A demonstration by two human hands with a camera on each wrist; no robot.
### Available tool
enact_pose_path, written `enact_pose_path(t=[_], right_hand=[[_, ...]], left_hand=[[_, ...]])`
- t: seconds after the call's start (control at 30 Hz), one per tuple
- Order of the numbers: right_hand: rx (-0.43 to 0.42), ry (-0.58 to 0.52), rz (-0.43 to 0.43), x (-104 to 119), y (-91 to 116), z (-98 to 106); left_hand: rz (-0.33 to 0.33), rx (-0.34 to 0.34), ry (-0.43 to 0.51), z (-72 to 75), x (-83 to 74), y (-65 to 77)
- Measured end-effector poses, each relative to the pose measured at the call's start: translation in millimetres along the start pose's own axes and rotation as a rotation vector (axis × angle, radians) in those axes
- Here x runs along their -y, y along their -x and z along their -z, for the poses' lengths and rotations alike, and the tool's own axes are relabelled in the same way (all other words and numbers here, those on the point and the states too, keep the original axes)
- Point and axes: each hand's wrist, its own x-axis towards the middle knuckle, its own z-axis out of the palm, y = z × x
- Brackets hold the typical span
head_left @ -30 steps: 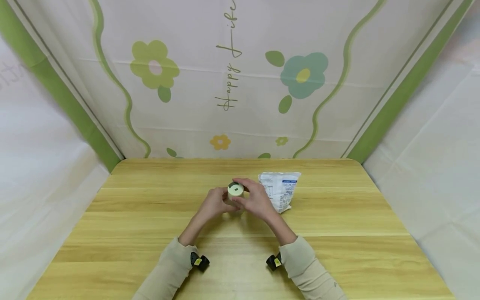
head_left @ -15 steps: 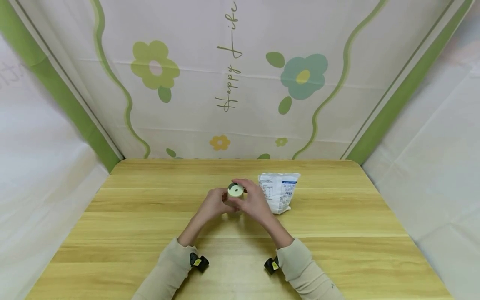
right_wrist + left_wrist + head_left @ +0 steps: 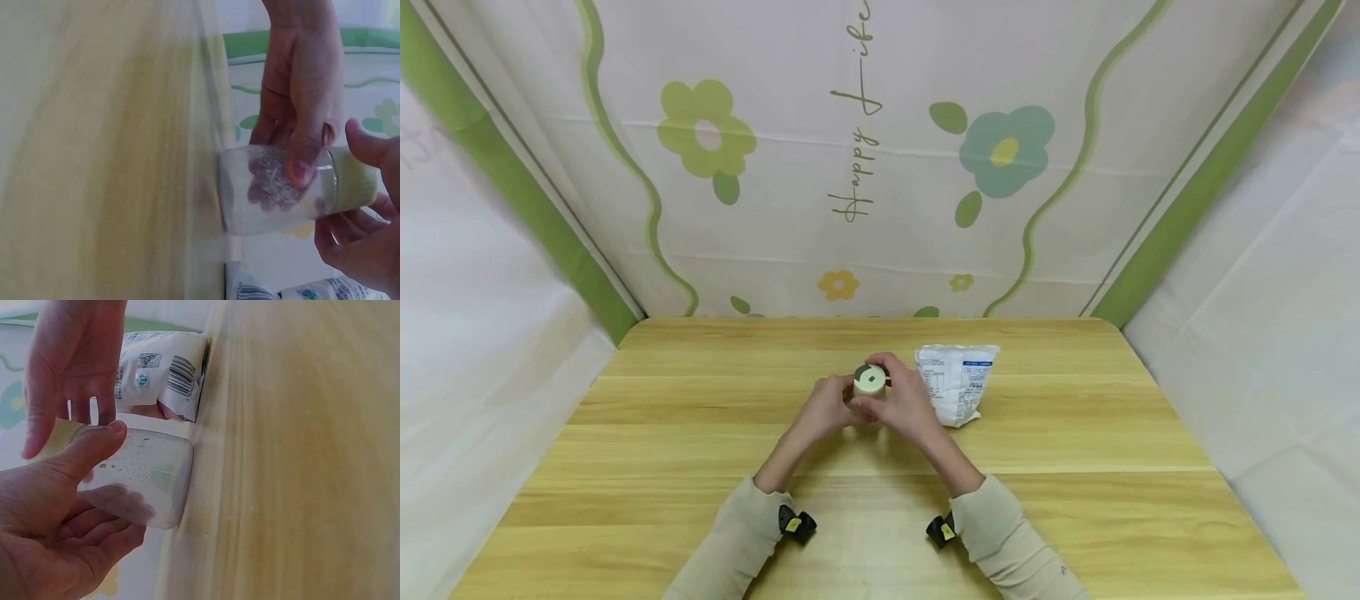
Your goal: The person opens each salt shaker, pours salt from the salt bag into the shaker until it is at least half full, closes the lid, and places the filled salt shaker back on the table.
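Note:
A clear shaker jar (image 3: pixel 159 478) with a pale yellow-green lid (image 3: pixel 869 382) stands upright near the table's middle. In the head view the lid's top shows a dark grey segment and a small dark square at its centre. My left hand (image 3: pixel 827 407) grips the see-through body from the left, thumb across the near side. Fine specks cling to the inside of the jar. Thumb and fingers of my right hand (image 3: pixel 912 404) hold the lid from the right. The jar's base is right at the tabletop in both wrist views.
Just right of the hands stands a crumpled white printed bag (image 3: pixel 958 387), its barcode visible in the left wrist view. The wooden table (image 3: pixel 700 517) has white fabric walls around it, with a flower-printed curtain (image 3: pixel 790 208) behind.
My right wrist has swung slightly left, and its thumb has slid left along the lid's near side. The left hand keeps its grip on the jar; the bag stays put.

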Motion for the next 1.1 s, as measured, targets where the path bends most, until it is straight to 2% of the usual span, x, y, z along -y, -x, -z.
enact_pose_path(t=[0.2,0.3,0.47,0.6,0.9,1.1], right_hand=[[-0.066,0.03,0.012,1.0,0.5,-3.3],[-0.041,0.005,0.02,1.3,0.4,-0.4],[0.039,-0.061,-0.022,0.8,-0.4,5.5],[0.06,-0.067,-0.022,0.2,-1.0,6.1],[-0.052,0.022,-0.016,1.2,-0.2,-4.5],[-0.032,-0.066,-0.044,1.7,-0.2,-2.6]], left_hand=[[0.0,0.008,0.007,0.4,-0.7,0.4],[-0.005,0.006,-0.001,0.4,-0.7,0.1],[-0.021,0.0,-0.022,0.3,-0.3,0.3],[-0.017,-0.003,-0.016,0.4,-0.5,0.5],[0.004,0.009,-0.004,-0.7,0.6,-1.3],[0.012,0.011,-0.001,0.3,-0.6,-0.1]])
